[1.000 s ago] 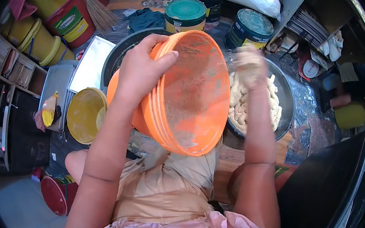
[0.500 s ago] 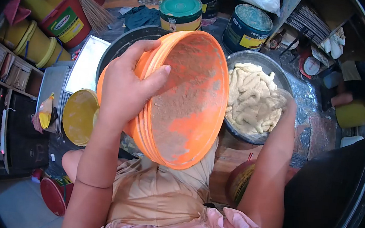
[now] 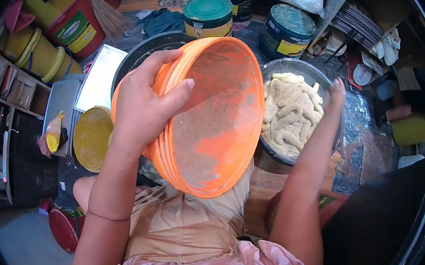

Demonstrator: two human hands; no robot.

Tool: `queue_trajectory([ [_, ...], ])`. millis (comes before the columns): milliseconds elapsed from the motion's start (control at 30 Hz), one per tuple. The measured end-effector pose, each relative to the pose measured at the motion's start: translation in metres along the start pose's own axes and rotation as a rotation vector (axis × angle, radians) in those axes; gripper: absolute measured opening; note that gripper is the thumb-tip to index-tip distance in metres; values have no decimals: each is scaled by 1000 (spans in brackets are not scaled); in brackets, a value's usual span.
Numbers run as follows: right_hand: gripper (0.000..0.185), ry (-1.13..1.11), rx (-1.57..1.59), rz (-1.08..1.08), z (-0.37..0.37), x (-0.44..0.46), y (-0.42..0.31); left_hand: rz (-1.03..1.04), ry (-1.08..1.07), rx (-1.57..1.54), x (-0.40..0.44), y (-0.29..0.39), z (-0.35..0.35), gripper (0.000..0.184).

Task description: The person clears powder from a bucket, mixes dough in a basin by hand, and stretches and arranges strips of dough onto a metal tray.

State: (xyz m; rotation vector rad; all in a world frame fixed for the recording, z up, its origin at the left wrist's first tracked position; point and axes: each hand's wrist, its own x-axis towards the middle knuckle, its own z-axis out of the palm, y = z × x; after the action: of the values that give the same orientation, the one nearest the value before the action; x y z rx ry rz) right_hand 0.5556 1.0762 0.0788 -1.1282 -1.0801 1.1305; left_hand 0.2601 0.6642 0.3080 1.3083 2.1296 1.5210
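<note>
My left hand [image 3: 152,92] is closed on the side of an orange bucket [image 3: 211,148], its thumb over the rim. The bucket is tilted, its mouth towards me, and brown powdery residue coats much of the inside. To its right, a dark round basin [image 3: 278,155] holds pale beige, rope-like lumps of a doughy paste [image 3: 294,115]. My right hand [image 3: 337,93] is raised at the basin's right rim, seen edge-on. Its fingers look stretched out, with nothing visible in them.
Behind the orange bucket stand a black tub [image 3: 129,64], a green-lidded pail [image 3: 207,15] and a dark pail [image 3: 287,34]. A yellow bucket [image 3: 91,138] and a white panel [image 3: 102,77] are at left. Part of another person [image 3: 398,115] shows at far right.
My right hand has come off the paste and moved up to the basin's right rim. My left hand and the orange bucket have hardly moved.
</note>
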Motion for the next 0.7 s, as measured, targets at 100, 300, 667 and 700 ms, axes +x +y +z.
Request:
queue_trajectory([
  [100,34,-733,160,-140,70,-108,-85,10,-14,28,2,5,5,48],
  [300,44,-2037,-458,-134,193,-278,-84,289,-55,263,4,21,21,50],
  [667,43,-1566,-632,-151,213,-286,-8,350,-244,409,-3,49,40,54],
  [700,43,-1532,-582,-99,212,-284,-6,334,-215,418,-1,47,41,54],
])
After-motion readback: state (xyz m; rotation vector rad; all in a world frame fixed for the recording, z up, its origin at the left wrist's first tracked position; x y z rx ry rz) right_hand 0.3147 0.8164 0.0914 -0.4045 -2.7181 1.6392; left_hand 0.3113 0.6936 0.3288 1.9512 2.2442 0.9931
